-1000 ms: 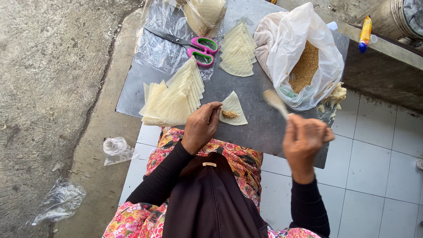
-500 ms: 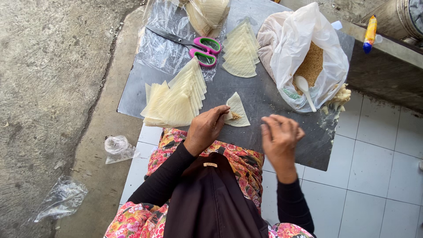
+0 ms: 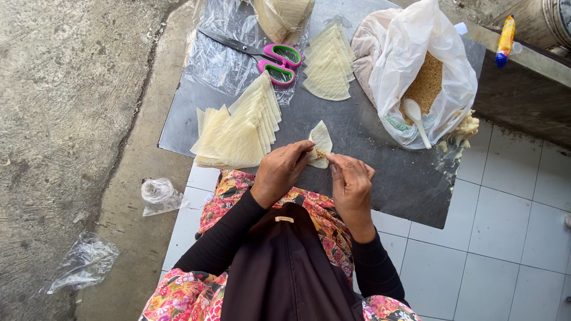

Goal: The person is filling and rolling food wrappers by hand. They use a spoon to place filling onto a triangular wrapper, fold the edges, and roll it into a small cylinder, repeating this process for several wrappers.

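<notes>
Hands, left (image 3: pixel 282 172) and right (image 3: pixel 351 184), pinched on filled wrapper (image 3: pixel 321 142), wrapper stack (image 3: pixel 238 128) beside, scissors (image 3: pixel 267 56) beyond

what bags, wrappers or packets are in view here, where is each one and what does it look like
White plastic bag: upper right of the dark board, open, crumpled, holding brown crumbs and a white spoon.
Clear plastic sheet: upper left of the board, flat, under the pink-handled scissors.
Clear bag: top edge, holding pale wrappers.
Yellow and blue tube: upper right ledge.
Clear crumpled bags: on the ground, left.
</notes>
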